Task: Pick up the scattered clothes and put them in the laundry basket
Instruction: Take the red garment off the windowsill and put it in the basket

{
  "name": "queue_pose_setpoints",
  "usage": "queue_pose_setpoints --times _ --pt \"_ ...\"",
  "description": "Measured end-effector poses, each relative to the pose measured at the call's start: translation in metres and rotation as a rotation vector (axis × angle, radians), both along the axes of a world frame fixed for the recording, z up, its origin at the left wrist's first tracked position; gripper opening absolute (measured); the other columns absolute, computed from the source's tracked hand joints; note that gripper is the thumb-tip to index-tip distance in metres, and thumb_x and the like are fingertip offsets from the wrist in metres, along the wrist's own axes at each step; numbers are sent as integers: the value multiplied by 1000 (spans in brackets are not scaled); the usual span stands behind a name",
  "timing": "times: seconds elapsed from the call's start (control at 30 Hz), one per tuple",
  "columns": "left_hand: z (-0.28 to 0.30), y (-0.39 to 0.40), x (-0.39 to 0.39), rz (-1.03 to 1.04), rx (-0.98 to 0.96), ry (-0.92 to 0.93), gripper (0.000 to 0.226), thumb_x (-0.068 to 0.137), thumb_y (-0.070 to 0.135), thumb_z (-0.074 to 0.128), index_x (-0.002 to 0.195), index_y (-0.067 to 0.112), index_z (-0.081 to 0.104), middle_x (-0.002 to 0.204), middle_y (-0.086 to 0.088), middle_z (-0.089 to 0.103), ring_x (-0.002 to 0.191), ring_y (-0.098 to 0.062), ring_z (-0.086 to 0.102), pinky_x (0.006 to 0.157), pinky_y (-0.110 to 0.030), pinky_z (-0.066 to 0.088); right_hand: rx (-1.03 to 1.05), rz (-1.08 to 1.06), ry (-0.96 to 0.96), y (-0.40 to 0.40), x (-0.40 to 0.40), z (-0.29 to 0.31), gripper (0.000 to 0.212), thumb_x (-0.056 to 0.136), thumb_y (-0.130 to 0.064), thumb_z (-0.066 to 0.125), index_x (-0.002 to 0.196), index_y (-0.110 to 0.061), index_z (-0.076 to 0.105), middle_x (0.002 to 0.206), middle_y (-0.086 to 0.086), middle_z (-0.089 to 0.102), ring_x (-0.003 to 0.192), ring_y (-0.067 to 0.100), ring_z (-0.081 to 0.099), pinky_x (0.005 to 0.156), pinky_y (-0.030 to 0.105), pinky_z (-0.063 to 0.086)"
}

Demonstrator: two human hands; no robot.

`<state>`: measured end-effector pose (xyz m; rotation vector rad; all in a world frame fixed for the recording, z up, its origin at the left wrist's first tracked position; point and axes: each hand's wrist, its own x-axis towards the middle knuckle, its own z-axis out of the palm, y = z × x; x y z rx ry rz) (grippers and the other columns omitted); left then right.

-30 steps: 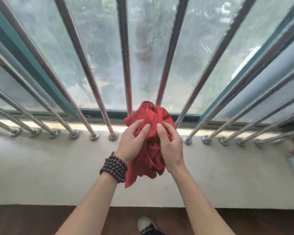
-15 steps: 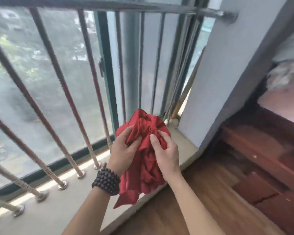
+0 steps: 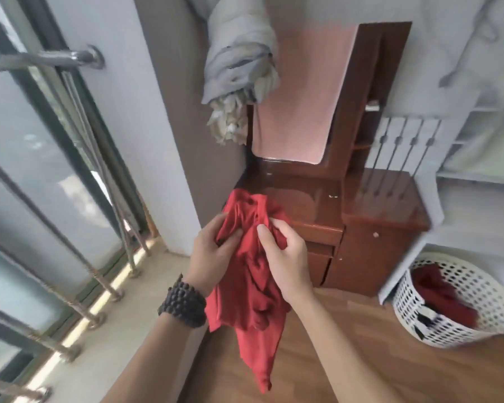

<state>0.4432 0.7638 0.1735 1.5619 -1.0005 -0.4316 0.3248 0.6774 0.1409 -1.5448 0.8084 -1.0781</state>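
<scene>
While both hands, left hand (image 3: 208, 257) and right hand (image 3: 287, 260), clamp fingers on the red garment (image 3: 250, 289) mid-frame, the laundry basket (image 3: 460, 303) sits lower right.

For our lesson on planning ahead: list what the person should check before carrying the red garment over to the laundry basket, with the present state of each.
1. Garment held by both hands: ok; left hand and right hand both grip it.
2. Garment clear of the floor: ok; its tail hangs free above the floor.
3. Basket in sight: ok; it stands to the right, by the dresser.
4. Room in basket: ok; red clothes lie inside, below the rim.
5. Path to basket clear: ok for the floor that shows; beyond the frame, cannot tell.
6. Other scattered clothes left: cannot tell from this view.
</scene>
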Motion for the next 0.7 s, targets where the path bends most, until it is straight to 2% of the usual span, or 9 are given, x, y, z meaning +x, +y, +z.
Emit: queue_pose_setpoints --times 0.1,0.23,0.37,0.47,0.7 --pt "6 -64 -26 -83 -46 -43 22 95 8 65 112 22 68 105 6 75 99 -5 70 97 -39 56 -46 -87 0 -52 -33 3 27 94 -44 65 112 -27 75 111 -11 77 111 11 70 104 44 53" --pt "6 -155 -75 -244 -67 -13 23 95 9 66 115 21 69 107 4 75 103 -13 71 98 -40 56 -82 -253 5 -126 -92 4 25 94 -42 65 110 -26 75 111 -10 77 111 10 70 103 45 52" --pt "2 -237 -126 -391 -68 -13 24 94 9 67 115 19 68 109 4 75 104 -13 71 99 -39 55 -72 -409 12 -185 -150 3 17 94 -41 66 106 -33 74 109 -13 76 111 9 69 104 43 52" --pt "-3 -295 -163 -516 -56 -6 24 94 10 67 114 23 68 109 6 75 103 -10 71 98 -36 56 -51 -525 2 -223 -189 -2 23 95 -39 65 109 -25 76 110 -10 77 110 9 70 103 43 53" --pt "-32 -440 -239 -784 -31 8 23 93 16 67 115 22 69 109 5 74 104 -16 71 99 -47 55 -26 -775 18 -321 -264 -19 15 98 -28 66 108 -23 76 106 -9 78 105 9 71 101 43 54"
